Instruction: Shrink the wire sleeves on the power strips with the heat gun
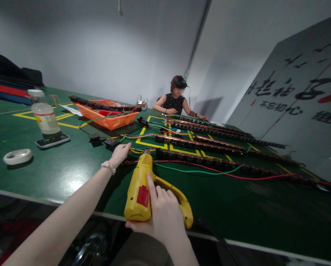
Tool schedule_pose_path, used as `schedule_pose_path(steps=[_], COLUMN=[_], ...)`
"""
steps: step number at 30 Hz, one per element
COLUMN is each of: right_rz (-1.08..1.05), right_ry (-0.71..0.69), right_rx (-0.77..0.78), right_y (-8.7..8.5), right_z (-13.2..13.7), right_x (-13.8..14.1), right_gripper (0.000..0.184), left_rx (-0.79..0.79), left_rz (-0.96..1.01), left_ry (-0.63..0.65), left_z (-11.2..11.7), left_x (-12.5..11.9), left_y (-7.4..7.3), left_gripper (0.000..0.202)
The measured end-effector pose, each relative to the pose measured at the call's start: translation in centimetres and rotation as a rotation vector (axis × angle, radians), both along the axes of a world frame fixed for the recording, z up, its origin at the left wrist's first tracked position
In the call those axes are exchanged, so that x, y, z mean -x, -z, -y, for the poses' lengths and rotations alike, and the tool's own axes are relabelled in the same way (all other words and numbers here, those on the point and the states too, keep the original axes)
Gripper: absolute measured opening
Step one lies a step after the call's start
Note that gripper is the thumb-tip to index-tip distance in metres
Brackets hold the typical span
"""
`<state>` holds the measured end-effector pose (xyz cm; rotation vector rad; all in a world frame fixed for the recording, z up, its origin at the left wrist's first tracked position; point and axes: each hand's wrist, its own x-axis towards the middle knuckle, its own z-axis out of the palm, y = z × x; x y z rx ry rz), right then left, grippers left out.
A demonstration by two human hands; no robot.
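Observation:
In my right hand (pixel 165 207) is a yellow heat gun (pixel 140 188), gripped around its body with the handle loop to the right. Its metal nozzle (pixel 147 151) points away from me at a bundle of coloured wires (pixel 137 150). My left hand (pixel 121 154), with a bracelet at the wrist, pinches these wires just left of the nozzle. The wires run to the near end of a long dark strip (pixel 195 159). Black sockets (pixel 111 143) lie on the table beyond my left fingers.
An orange basket (pixel 110 123) holding dark strips stands behind my left hand. Further left are a bottle (pixel 46 114), a phone-like device (pixel 53 140) and a white oval object (pixel 17 157). More strips (pixel 223 144) and red and green wires stretch rightward. A person (pixel 176 99) sits across the table.

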<state>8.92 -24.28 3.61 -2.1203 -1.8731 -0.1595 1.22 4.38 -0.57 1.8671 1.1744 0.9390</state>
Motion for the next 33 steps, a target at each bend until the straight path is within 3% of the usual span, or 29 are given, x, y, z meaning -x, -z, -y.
schedule_pose_path(steps=[4,9,18,27,33], right_rz=[0.025,0.077,0.111,-0.01,-0.045], right_ry=[-0.04,-0.099,-0.149,-0.177,-0.075], right_rx=[-0.004,-0.068,-0.132,-0.051,0.045], right_y=[0.2,0.4,1.4,0.4,-0.7], right_z=[-0.8,-1.7,-2.5,-1.0,0.3], right_x=[1.7,3.2,3.4,0.6,-1.8], right_gripper=[0.137,0.136,0.138,0.125,0.13], left_rx=[-0.01,-0.001,0.038,-0.055,-0.048], left_rz=[0.001,-0.001,0.038,-0.063,-0.102], left_ry=[-0.006,-0.008,0.01,0.024,0.028], left_z=[-0.1,0.6,1.2,1.0,1.6], left_x=[0.0,0.2,0.7,0.6,0.6], left_y=[-0.1,-1.1,-1.8,-1.0,-1.3], left_gripper=[0.052,0.052,0.05,0.05,0.049])
